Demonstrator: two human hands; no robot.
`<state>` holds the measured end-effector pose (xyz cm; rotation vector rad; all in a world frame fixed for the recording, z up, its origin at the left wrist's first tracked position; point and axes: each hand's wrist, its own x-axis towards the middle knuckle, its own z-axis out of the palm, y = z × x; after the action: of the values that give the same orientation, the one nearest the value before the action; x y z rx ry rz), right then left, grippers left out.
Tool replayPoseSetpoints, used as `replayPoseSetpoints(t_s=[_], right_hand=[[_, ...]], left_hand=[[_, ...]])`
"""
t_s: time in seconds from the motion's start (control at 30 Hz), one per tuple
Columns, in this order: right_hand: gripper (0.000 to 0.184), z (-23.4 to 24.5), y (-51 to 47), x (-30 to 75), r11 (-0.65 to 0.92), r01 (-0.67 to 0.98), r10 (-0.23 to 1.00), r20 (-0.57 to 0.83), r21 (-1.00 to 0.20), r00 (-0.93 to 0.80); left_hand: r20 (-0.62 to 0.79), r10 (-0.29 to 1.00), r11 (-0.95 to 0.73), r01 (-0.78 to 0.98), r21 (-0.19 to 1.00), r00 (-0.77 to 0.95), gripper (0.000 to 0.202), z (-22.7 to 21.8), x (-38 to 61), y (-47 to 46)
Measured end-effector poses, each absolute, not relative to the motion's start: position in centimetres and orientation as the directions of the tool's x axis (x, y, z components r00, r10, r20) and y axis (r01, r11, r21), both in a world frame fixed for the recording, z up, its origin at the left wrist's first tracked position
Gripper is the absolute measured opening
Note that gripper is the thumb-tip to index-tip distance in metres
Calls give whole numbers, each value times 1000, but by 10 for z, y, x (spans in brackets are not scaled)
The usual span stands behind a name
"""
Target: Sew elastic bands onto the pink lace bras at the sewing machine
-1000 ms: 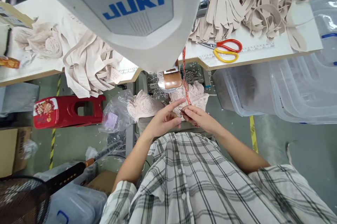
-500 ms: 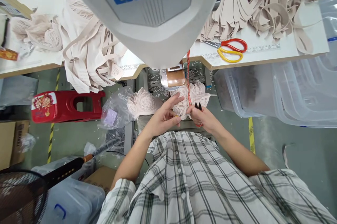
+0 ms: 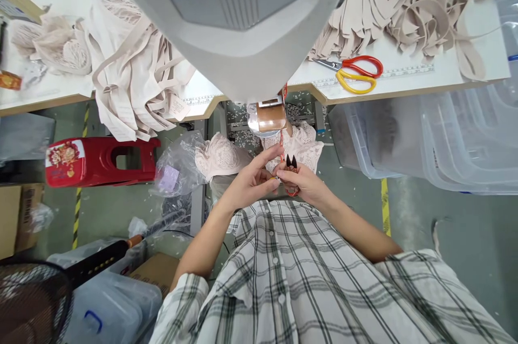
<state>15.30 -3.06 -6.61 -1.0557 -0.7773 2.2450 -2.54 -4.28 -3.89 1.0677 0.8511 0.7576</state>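
Snips [image 3: 291, 161] are in the right hand [image 3: 306, 183], fingers curled closed around the handles, with two dark blade tips poking up and slightly apart. There's a red cord [image 3: 282, 140] running down from under the sewing machine [image 3: 243, 55] toward the hands. Left hand [image 3: 251, 182] is half open: pointer finger stretched out, thumb forward, a gap between them, other fingers bent. Some tiny yellowish bit shows by those fingertips, but honestly can't tell what it is or if the hand's gripping anything. The hands are right next to each other, can't tell if they touch.

Just past them are two pinkish lace pieces, one lace cup [image 3: 222, 156] on the left and more lace [image 3: 309, 149] on the right. Up on the white table [image 3: 202, 87] there's a heap of beige fabric [image 3: 129, 74] left of the machine, plus red-and-yellow scissors [image 3: 359, 75] and beige strips [image 3: 429, 12] on the right.
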Motion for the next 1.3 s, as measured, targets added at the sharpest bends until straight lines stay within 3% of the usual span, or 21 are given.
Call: replayPoseSetpoints(t_s=[0.13, 0.33, 0.53, 0.67, 0.9, 1.3], right_hand=[[44, -66, -31, 150, -636, -199, 718, -477, -746, -507], [49, -60, -33, 148, -378, -119, 916, -352, -918, -192], [53, -68, -35, 148, -429, -118, 891, -399, -895, -215], [55, -72, -34, 149, -493, -161, 858, -448, -855, -252], [50, -72, -34, 155, -473, -135, 855, -418, -870, -307], [57, -69, -32, 156, -538, -139, 807, -461, -831, -370]], left_hand=[[-223, 872, 271, -51, 961, 436, 61, -38, -25, -45], [-89, 986, 56, 230, 972, 139, 27, -44, -14, -54], [132, 991, -114, 403, 908, -17, 6, -45, -3, -55], [103, 995, -96, 406, 909, 6, 10, -42, -3, -56], [-21, 998, 38, 295, 955, -59, 18, -46, -3, -59], [10, 1000, -7, 295, 955, -6, 13, -44, -7, -58]])
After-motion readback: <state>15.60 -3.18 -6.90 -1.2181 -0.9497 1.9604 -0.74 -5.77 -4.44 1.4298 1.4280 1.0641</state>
